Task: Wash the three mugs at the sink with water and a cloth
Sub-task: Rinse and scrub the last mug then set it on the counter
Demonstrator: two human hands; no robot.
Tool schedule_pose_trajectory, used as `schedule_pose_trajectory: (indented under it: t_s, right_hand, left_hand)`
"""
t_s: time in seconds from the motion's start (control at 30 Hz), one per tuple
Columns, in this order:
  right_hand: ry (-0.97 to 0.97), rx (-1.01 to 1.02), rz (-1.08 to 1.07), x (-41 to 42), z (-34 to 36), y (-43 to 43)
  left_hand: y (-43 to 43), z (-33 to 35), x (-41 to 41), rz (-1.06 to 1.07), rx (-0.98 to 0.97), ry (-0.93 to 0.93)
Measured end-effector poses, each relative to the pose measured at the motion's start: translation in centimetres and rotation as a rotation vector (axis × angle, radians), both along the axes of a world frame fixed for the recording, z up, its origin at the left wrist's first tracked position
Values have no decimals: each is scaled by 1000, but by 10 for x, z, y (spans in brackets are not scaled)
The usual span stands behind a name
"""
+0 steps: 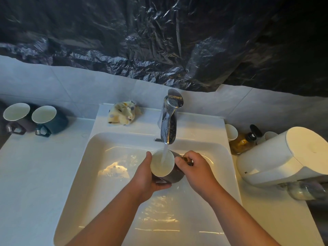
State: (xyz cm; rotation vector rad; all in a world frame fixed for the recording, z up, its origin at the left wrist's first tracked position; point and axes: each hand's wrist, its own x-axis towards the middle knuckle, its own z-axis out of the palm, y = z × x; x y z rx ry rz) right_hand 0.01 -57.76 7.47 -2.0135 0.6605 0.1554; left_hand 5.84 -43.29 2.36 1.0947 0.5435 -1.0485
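A dark mug with a white inside (164,165) is held over the white sink (99,174), tilted toward me under the chrome tap (169,119). Water runs from the tap into it. My left hand (148,174) wraps around its body from the left and below. My right hand (194,167) grips its handle on the right. Two more dark mugs (16,115) (47,118) stand on the counter at the far left, handles toward me. A crumpled yellowish cloth (124,113) lies on the sink ledge left of the tap.
On the right counter stand a white appliance (287,155), an amber pump bottle (244,141) and a white cup (230,132). Black plastic sheeting (159,41) covers the wall above the tiles. A clear bottle (308,189) lies at the right edge.
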Motion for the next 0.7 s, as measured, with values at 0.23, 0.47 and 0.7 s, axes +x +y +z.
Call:
schedule_pose_trajectory:
  t_s: [0.23, 0.47, 0.7]
  right_hand:
    - [-33, -49, 13, -3, 5, 3]
    - [-24, -172, 71, -7, 6, 5]
    - [-78, 201, -107, -3, -1, 1]
  left_hand:
    - [-1, -8, 1, 24, -52, 70]
    - [-4, -10, -1, 12, -37, 161]
    - [5, 0, 3, 23, -113, 26]
